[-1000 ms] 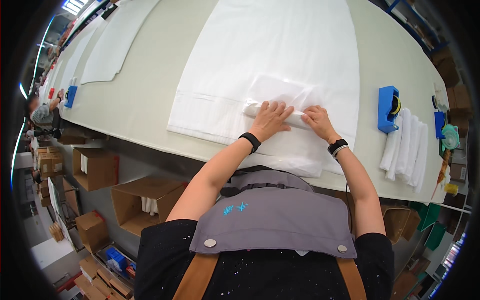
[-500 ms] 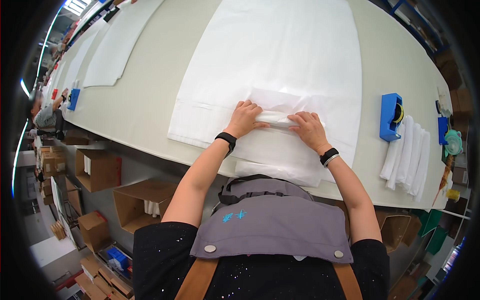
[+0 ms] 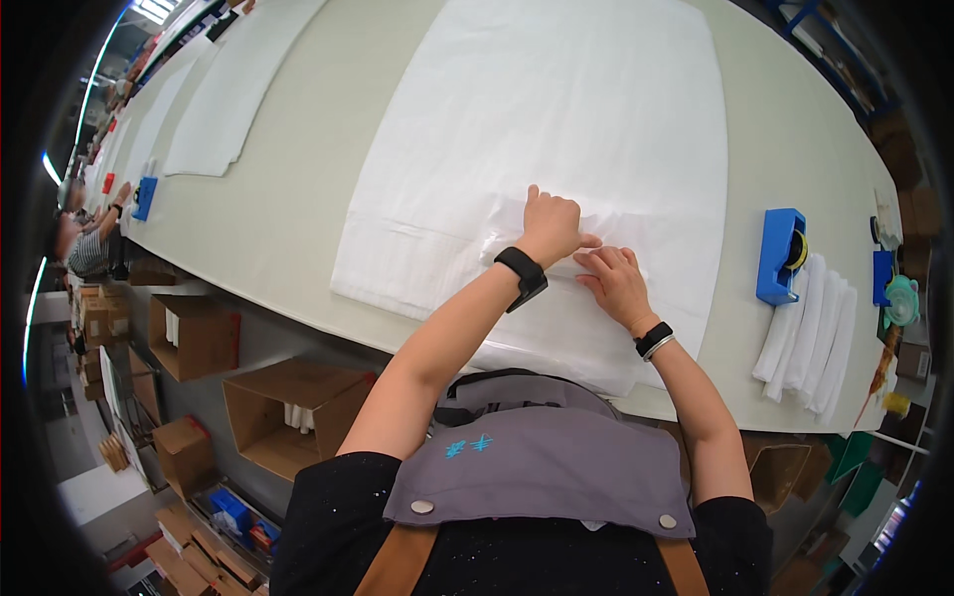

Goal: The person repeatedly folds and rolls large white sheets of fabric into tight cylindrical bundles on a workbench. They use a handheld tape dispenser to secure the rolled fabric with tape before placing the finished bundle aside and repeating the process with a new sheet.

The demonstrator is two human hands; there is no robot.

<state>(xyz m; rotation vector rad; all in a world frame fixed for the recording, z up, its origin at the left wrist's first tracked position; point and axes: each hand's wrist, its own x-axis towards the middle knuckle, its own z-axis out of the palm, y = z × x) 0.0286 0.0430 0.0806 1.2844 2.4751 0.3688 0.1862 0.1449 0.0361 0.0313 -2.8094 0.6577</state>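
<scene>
White thin sheets [image 3: 556, 99], stacked flat, cover the middle of the table. At their near part lies a short white roll [image 3: 564, 267] with loose, glossy folds around it. My left hand [image 3: 554, 226] is over the roll, its fingers curled in and its thumb stretched toward the right hand; whatever it grips is hidden. Beside it, my right hand [image 3: 613, 281] is closed at the roll's right part, fingertips on the white material. Another folded white bundle [image 3: 556, 366] rests at the table edge, close to my apron.
To the right stand a blue tape dispenser [image 3: 780, 256] and several finished-looking white rolls [image 3: 807, 338]. More white sheets [image 3: 234, 99] lie at the far left, where a co-worker [image 3: 89, 243] stands. Cardboard boxes [image 3: 288, 407] sit below the table's left edge.
My left hand has moved right and slightly up over the roll, turning and curling its fingers. The right hand has dropped slightly and stays by the roll. The view has shifted a little.
</scene>
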